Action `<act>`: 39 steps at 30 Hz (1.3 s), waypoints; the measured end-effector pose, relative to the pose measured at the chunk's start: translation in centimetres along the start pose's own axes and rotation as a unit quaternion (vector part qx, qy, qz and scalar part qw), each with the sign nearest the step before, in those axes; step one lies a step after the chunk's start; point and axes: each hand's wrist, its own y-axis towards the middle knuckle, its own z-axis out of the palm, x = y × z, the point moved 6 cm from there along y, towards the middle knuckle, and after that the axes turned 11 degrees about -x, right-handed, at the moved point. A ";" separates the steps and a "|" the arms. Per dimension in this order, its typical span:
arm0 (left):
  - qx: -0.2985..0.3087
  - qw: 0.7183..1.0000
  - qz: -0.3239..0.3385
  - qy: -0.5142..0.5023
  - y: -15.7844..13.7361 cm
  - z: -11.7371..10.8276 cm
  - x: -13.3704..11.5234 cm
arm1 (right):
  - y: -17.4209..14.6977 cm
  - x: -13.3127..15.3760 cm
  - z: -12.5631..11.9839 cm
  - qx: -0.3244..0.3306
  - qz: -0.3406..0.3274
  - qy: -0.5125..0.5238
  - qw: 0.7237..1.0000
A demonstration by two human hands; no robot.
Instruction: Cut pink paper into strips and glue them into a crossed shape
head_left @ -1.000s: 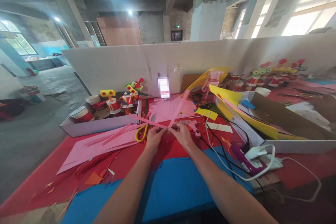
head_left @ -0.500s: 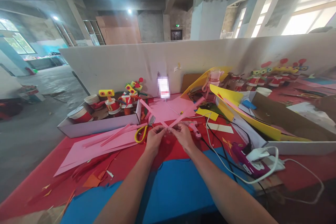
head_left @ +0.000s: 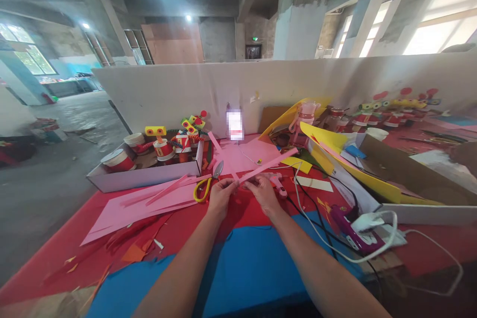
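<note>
My left hand (head_left: 221, 195) pinches the lower end of a narrow pink paper strip (head_left: 215, 142) that slants up to the left. Between the thumb and fingers of my right hand (head_left: 262, 194) is the near end of a second pink paper strip (head_left: 276, 162), which runs up to the right. Their ends meet or overlap between my fingertips; the exact join is too small to make out. Yellow-handled scissors (head_left: 202, 190) lie just left of my left hand. Partly hidden behind my right hand is a pink glue gun (head_left: 278, 186).
Pink paper sheets (head_left: 112, 212) lie at the left, before a white box (head_left: 141, 181) with paper-cup figures (head_left: 163, 149). A large box (head_left: 428, 212) holding yellow card stands right. White and black cables run to a purple power strip (head_left: 354, 231). A lit phone (head_left: 234, 125) leans at the back.
The right-hand strip has swung lower at its far end, and the left-hand strip stands a little steeper. Both hands stay close together, still pinching. The camera view has shifted slightly.
</note>
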 end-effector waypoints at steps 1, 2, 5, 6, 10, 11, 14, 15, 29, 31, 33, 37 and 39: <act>0.000 1.000 -0.007 -0.006 0.0 0.0 0.0 | 0.1 -0.2 0.0 0.001 0.015 0.018 1.000; 0.001 1.000 -0.014 -0.011 0.0 0.0 0.1 | 0.1 -0.4 0.1 0.005 0.028 0.030 0.999; 0.016 0.999 -0.030 -0.017 -0.2 0.1 0.2 | -0.1 -0.7 0.4 0.020 0.058 0.042 0.997; 0.021 0.999 -0.034 -0.018 -0.3 0.2 0.2 | -0.2 -0.8 0.5 0.021 0.065 0.047 0.997; 0.024 0.998 -0.045 -0.020 -0.4 0.4 0.3 | -0.5 -1.0 0.7 0.021 0.094 0.073 0.993; 0.023 0.998 -0.047 -0.022 -0.5 0.4 0.3 | -0.5 -1.0 0.7 0.019 0.096 0.073 0.993; 0.024 0.997 -0.066 -0.023 -0.6 0.5 0.4 | -0.5 -0.9 0.4 0.012 0.084 0.059 0.995; 0.025 0.997 -0.072 -0.021 -0.6 0.5 0.5 | -0.5 -0.9 0.4 0.013 0.079 0.055 0.995; 0.067 0.995 -0.052 -0.046 -0.8 0.9 0.5 | -0.3 -0.3 0.1 -0.014 0.013 0.037 0.999; 0.070 0.996 -0.038 -0.041 -0.9 1.1 0.4 | -0.1 -0.2 -0.4 -0.047 0.001 0.046 0.998; 0.075 0.996 -0.032 -0.033 -1.0 1.3 0.5 | -0.2 -0.2 -0.4 -0.061 -0.002 0.048 0.997; 0.025 0.999 -0.017 -0.044 -0.5 0.6 0.5 | -0.6 -0.2 0.5 -0.012 -0.012 0.026 1.000; 0.006 0.999 -0.004 -0.043 -0.3 0.1 0.3 | -0.8 -0.1 0.9 0.024 -0.003 0.036 0.999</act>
